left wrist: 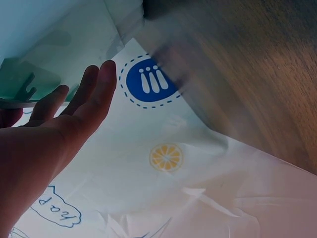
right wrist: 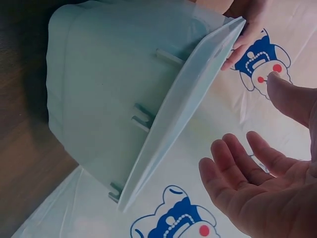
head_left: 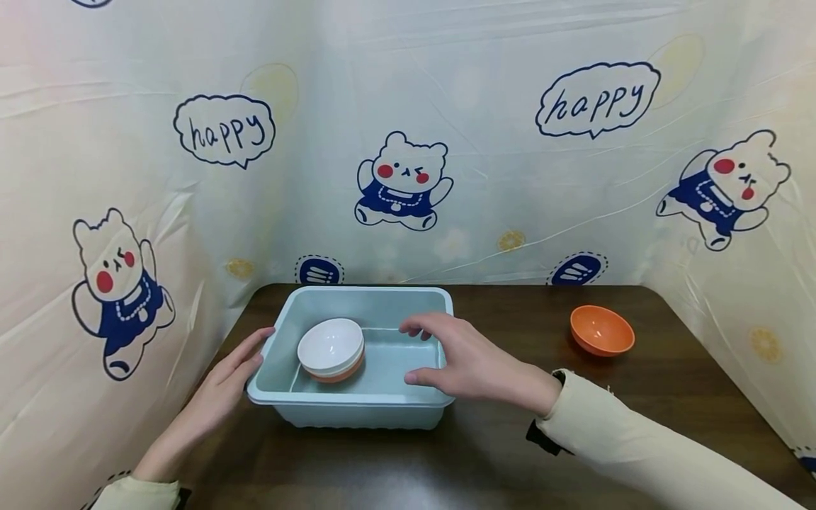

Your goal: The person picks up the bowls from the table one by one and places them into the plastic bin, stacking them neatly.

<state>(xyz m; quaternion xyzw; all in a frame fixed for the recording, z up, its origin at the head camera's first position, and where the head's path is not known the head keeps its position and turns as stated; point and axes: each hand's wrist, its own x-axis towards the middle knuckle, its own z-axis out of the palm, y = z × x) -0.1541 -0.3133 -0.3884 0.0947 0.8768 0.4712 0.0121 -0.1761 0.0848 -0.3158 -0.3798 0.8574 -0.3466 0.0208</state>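
A light blue plastic basin stands on the table. Inside it, to the left, is a stack of bowls: a white bowl on top, with an orange bowl showing at the bottom. My left hand rests against the basin's left rim with its fingers fairly straight, as the left wrist view also shows. Over the basin's right side hovers my right hand, thumb and fingers spread apart with nothing between them. The right wrist view has the right hand beside the basin's outer wall.
A separate orange bowl sits on the right part of the dark wooden table. Printed cloth with bear figures hangs behind the table and along both sides.
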